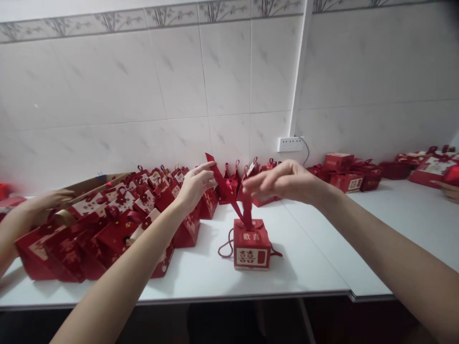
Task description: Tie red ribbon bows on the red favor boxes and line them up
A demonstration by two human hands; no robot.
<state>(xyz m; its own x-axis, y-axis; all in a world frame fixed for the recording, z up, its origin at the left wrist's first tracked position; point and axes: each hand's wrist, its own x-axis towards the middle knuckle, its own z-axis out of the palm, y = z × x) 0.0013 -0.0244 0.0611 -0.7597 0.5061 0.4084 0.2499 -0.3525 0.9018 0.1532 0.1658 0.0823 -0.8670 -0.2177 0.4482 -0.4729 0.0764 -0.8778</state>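
A small red gift box (251,243) with gold characters and a cream label stands upright on the white table, a dark red cord at its sides. From its top rises a red ribbon (234,205) in two lengths. My left hand (195,184) pinches one length up and to the left, its end sticking out above the fingers. The other length goes straight up to the fingertips of my right hand (279,181), which seem closed on it; the fingers are slightly blurred and partly hide the ribbon.
Rows of red gift boxes (118,224) with ribbon loops fill the table's left side. More red boxes (346,181) stand at the right back. Other people's hands show at the left (46,200) and right edges. A power strip (290,144) sits on the tiled wall.
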